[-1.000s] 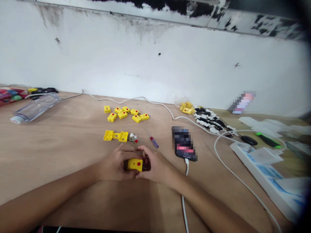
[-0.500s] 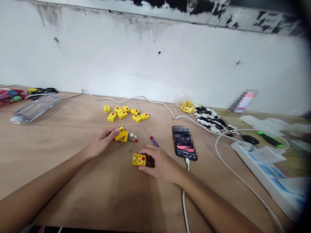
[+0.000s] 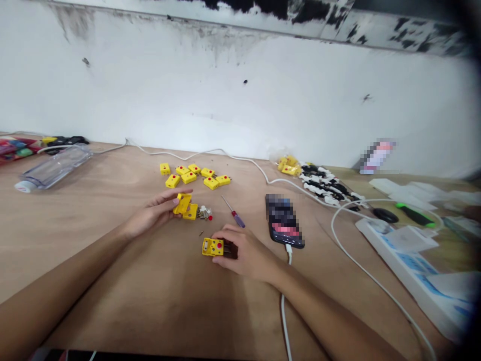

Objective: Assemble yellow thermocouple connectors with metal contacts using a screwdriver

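Note:
My left hand (image 3: pixel 155 214) pinches a flat yellow plastic connector half (image 3: pixel 182 203) at its fingertips, just above a second yellow half (image 3: pixel 190 211) lying on the wooden table (image 3: pixel 124 296). Beside them lies a small heap of metal screws and terminals (image 3: pixel 205 213). My right hand (image 3: pixel 240 249) grips a yellow connector body (image 3: pixel 212 246) with a red dot, its dark rear end (image 3: pixel 229 249) partly hidden by my fingers. A red-handled screwdriver (image 3: pixel 235 215) lies just beyond my right hand.
Several assembled yellow connectors (image 3: pixel 190 175) lie beyond my hands. A phone (image 3: pixel 282 220) on a white cable sits to the right. Further right are black-and-white parts (image 3: pixel 326 185) and a power strip (image 3: pixel 406 260). A clear plastic bottle (image 3: pixel 52 168) lies at the far left.
My left hand has come down from above the table and taken a yellow half from the loose parts. My right hand now holds the connector lower on the table, apart from my left hand.

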A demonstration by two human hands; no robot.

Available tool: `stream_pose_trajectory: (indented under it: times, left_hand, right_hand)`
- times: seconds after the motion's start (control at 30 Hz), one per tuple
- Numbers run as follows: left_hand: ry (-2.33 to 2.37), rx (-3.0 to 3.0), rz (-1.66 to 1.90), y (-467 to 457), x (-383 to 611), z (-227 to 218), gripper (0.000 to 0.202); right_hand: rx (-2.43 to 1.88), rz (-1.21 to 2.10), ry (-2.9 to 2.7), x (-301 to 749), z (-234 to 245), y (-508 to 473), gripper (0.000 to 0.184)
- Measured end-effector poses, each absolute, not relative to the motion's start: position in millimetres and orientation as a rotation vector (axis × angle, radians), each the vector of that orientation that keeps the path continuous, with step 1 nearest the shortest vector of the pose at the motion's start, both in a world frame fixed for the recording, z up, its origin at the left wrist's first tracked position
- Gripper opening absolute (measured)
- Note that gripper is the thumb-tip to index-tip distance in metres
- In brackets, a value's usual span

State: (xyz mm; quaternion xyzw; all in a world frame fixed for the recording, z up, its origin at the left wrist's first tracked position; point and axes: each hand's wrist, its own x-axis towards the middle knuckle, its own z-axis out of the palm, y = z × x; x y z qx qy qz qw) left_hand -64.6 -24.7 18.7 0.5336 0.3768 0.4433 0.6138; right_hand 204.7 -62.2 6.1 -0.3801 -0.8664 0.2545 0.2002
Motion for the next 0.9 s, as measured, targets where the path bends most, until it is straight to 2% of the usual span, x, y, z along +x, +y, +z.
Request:
stream_pose_trajectory:
  times: [0.17,0.37,0.6,0.73,0.9]
  left_hand:
    - [0.791,1.615,0.964,-15.7,-88.9,21.6,0.028]
    - [0.862,2.275,0.504,-17.6,-92.0,28.7,0.023]
    - [0.690,2.454,0.377,-25.4,-75.1,26.5,0.007]
    - [0.744,2.435,0.373,-27.5,-76.7,29.5,0.012]
    - [0.783,2.555,0.406,-26.9,-79.4,32.7,0.031]
  right_hand:
    - [-1.057,0.716,-2.421,204.7,4.8,-61.5,0.036]
    - [-1.061,0.699,-2.430,203.4,6.8,-62.3,0.035]
    - [-1.056,0.705,-2.433,203.8,7.4,-62.3,0.036]
    - [-1.052,0.703,-2.441,203.2,8.0,-62.2,0.035]
    - [-1.056,0.690,-2.448,202.7,8.1,-63.0,0.035]
